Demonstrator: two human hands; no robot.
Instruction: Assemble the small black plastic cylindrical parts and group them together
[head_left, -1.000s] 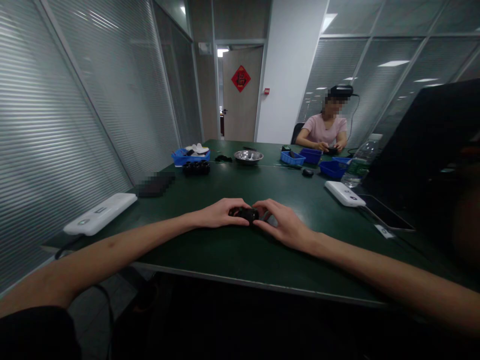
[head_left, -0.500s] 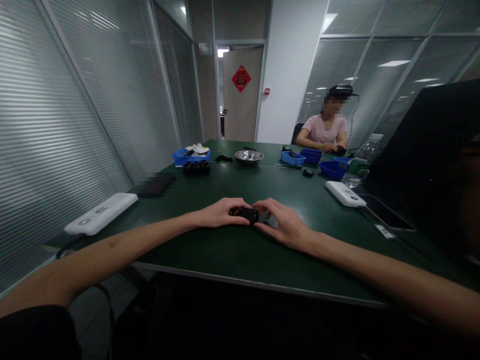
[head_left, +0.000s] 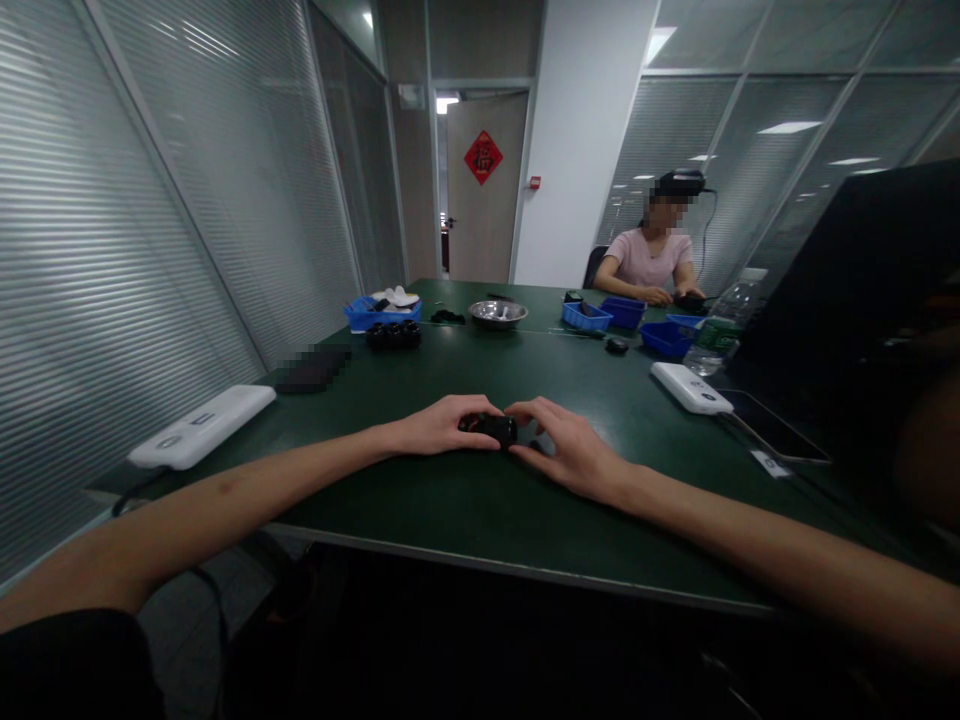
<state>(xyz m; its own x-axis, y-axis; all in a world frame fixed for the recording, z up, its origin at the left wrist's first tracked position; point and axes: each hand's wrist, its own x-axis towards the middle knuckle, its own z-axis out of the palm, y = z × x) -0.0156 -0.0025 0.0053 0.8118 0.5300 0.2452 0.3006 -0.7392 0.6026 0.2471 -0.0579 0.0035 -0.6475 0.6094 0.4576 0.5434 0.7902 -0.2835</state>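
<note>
A small black glossy object point(head_left: 496, 430) with rounded ends lies at the green table, between my two hands; its kind is not clear. My left hand point(head_left: 448, 424) is closed around its left part, thumb on the near side and fingers over the far side. At its right end, the curved thumb and index finger of my right hand point(head_left: 559, 445) pinch the near and far edges. A gap shows between that palm and the object.
On the green table point(head_left: 420, 500) stand a steel bowl point(head_left: 498, 316), a blue basket point(head_left: 364, 318), black round items point(head_left: 394, 335) and blue trays point(head_left: 666, 338). White power banks point(head_left: 202, 425) lie left and right. A bottle point(head_left: 720, 330) and phone point(head_left: 772, 425) are rightward. A person point(head_left: 651, 255) sits opposite.
My hands and the black object stay almost where they were. Across the table, the person's hands have shifted slightly around a dark item.
</note>
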